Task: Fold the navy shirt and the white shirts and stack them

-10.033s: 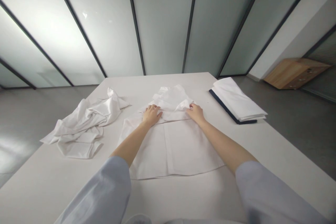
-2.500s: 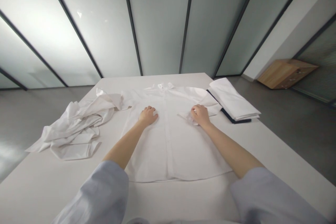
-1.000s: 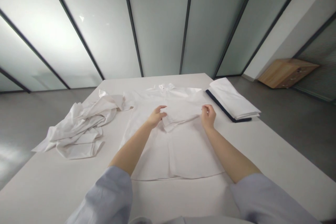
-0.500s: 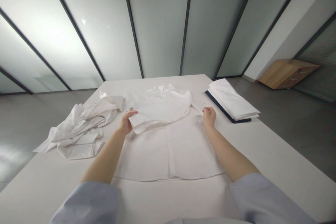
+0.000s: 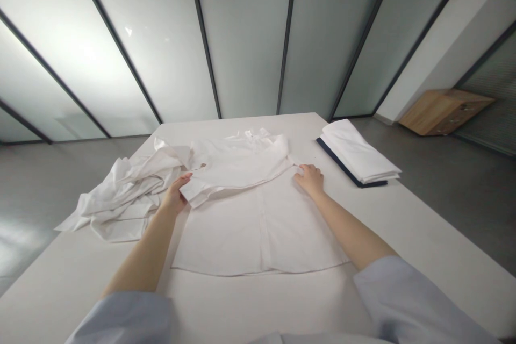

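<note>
The left hand [image 5: 176, 194] is pinching a folded-over end [image 5: 196, 191] of the white shirt [image 5: 237, 220], mid-frame; the right hand [image 5: 309, 178], half-curled, is touching its right edge, grip unclear. The shirt's long axis is running up-frame, collar [image 5: 258, 134] topmost, tabletop [image 5: 258, 306] showing below the hem [image 5: 226, 273].

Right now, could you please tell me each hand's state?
Left hand: closed on the white shirt.
Right hand: at the shirt; whether its grip is closed cannot be told.
</note>
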Motion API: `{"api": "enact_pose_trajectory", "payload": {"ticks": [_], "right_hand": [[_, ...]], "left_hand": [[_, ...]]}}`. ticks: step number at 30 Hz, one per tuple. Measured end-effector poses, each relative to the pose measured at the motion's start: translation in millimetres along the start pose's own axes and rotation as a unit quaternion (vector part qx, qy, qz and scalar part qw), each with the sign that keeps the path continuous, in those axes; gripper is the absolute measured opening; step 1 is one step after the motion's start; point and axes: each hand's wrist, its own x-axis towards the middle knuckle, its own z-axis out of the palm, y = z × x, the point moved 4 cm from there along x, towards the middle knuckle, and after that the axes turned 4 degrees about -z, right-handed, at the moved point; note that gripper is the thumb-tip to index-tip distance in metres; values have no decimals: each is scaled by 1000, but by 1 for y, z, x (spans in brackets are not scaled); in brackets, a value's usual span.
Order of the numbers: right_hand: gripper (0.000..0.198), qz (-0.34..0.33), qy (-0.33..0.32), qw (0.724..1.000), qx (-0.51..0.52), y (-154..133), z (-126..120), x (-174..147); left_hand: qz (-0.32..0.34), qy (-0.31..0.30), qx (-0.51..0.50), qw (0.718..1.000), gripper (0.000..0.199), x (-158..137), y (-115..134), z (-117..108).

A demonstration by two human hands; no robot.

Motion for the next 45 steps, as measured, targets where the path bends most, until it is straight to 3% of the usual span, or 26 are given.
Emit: {"api": "enact_pose_trajectory", "payload": {"ticks": [6, 10, 14, 16, 18, 20, 22, 24, 26, 27, 31, 34, 38, 40, 42, 45], "right_hand": [[39, -76, -16, 990, -114, -4, -10, 16], [40, -170, -31, 977, -122, -13, -7, 32], [34, -201, -27, 975, -91, -22, 1, 48], [31, -157, -3, 987, -31, -17, 2, 58], [34, -54, 38, 995, 75, -4, 2, 69], [36, 56, 72, 976, 196, 13, 5, 76], [37, 109, 85, 952, 275, 26, 9, 81], [36, 128, 86, 934, 324, 35, 14, 84], [35, 152, 82, 914, 366, 43, 19, 86], [34, 167, 76, 905, 384, 46, 21, 87], [39, 176, 39, 900, 396, 55, 26, 92], [41, 166, 46, 907, 384, 57, 25, 94], [39, 169, 64, 911, 370, 56, 21, 89], [37, 154, 49, 923, 349, 54, 18, 88], [38, 140, 24, 944, 298, 53, 15, 90], [46, 121, -5, 973, 195, 52, 9, 94]], "left_hand": [[67, 8, -69, 995, 14, -6, 12, -6], [70, -47, -53, 995, 16, -19, 17, 14], [73, -71, -6, 995, 18, -28, 22, 40], [73, -88, -8, 993, 19, -31, 23, 49], [50, -127, -11, 991, 22, -34, 20, 54], [-12, -186, 23, 982, 31, -38, 12, 54], [-103, -255, 106, 956, 47, -43, -3, 50], [-186, -315, 199, 909, 66, -48, -19, 42], [-231, -349, 251, 873, 83, -47, -33, 35], [-236, -353, 259, 867, 89, -45, -38, 33], [-201, -312, 246, 895, 99, -36, -50, 42], [-204, -330, 233, 892, 103, -43, -54, 60], [-153, -346, 177, 908, 89, -54, -48, 73], [-110, -335, 200, 914, 80, -52, -46, 71], [-62, -321, 311, 893, 72, -47, -46, 66], [65, -240, 551, 797, 51, -32, -40, 62]]}}
